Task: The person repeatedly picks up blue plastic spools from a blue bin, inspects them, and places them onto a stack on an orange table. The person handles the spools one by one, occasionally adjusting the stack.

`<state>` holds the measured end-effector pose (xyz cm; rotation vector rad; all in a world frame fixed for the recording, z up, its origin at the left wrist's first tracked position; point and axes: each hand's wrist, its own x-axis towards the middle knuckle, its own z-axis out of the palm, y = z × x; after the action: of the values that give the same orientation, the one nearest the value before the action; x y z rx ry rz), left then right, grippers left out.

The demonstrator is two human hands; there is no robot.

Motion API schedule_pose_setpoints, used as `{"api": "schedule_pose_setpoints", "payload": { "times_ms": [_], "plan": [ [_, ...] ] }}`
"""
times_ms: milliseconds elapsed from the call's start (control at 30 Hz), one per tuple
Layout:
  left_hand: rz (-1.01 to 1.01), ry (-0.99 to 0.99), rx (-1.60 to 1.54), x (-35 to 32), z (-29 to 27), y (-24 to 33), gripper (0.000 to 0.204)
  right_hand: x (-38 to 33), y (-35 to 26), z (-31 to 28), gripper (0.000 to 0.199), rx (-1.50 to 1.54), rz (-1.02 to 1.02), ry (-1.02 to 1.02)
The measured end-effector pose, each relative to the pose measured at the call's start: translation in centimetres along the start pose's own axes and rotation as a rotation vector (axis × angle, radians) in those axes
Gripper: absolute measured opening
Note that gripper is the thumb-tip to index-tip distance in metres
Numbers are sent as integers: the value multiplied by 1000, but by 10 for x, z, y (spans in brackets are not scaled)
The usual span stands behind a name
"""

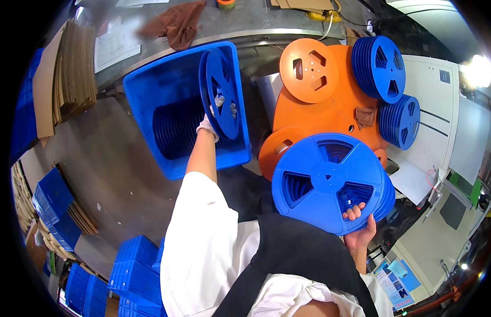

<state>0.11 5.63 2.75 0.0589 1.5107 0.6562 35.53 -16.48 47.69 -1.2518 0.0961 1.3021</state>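
My left hand (218, 117), in a white glove, reaches to a blue bin (130, 84) and is closed on a blue reel (220, 66). The reel stands on edge along the bin's right wall, and my fingers show through its cutouts. A row of dark blue reels (174, 129) lies in the bin. My right hand (360, 224) is bare and closed on the rim of a stack of large blue reels (328, 177), its fingertips showing in a cutout of the front one. That stack rests at the near side of an orange stand (338, 71).
Orange discs (309, 68) sit on the stand. Two more stacks of blue reels (380, 68) are at its far right, near a brown cloth (365, 117). Flat cardboard (71, 74) stands at far left. A metal table (235, 21) runs along the back. Blue crates (134, 269) are at lower left.
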Motion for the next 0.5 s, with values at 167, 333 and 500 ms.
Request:
{"api": "schedule_pose_setpoints", "payload": {
  "times_ms": [167,333,500],
  "plan": [
    [17,-4,13,12,5,6,68,0,-1,2,42,-38,16,5],
    [30,-16,22,14,11,11,69,1,0,-1,42,-44,12,1],
    [40,-54,36,10,32,11,70,-1,2,-6,43,-18,15,38]
  ]
}}
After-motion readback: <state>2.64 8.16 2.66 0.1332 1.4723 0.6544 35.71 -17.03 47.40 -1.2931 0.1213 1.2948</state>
